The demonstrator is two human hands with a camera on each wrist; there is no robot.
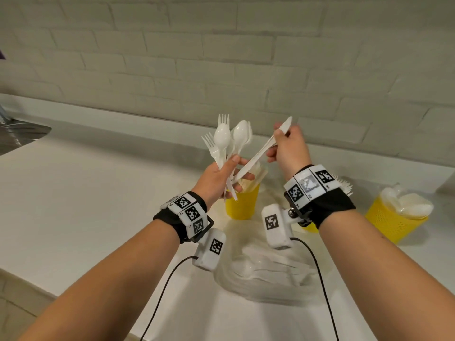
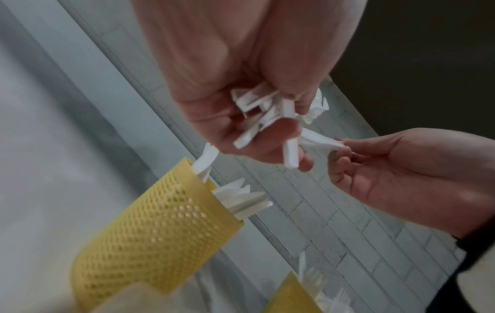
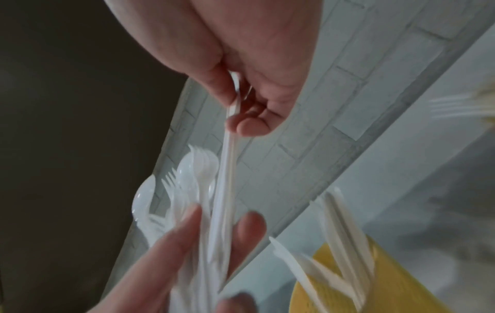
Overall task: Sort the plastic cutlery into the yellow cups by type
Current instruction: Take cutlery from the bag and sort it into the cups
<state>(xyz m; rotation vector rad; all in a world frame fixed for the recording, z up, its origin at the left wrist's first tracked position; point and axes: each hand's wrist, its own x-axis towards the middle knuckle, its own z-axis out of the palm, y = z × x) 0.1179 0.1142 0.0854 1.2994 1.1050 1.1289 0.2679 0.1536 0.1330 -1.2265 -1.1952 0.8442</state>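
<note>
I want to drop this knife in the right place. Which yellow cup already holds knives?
The yellow cup right under the left hand holds knives. The right-edge cup holds spoons; the one behind the right wrist shows fork tines.

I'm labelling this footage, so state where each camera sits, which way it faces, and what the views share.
Head: worn on the head, facing forward and down at both forearms, left hand gripping the cutlery bundle, right hand pinching a knife.
Left wrist: looks along the left palm at handle ends.
Right wrist: looks along the right fingers down the knife.
Shared: all show both hands and the yellow cup of knives.
</note>
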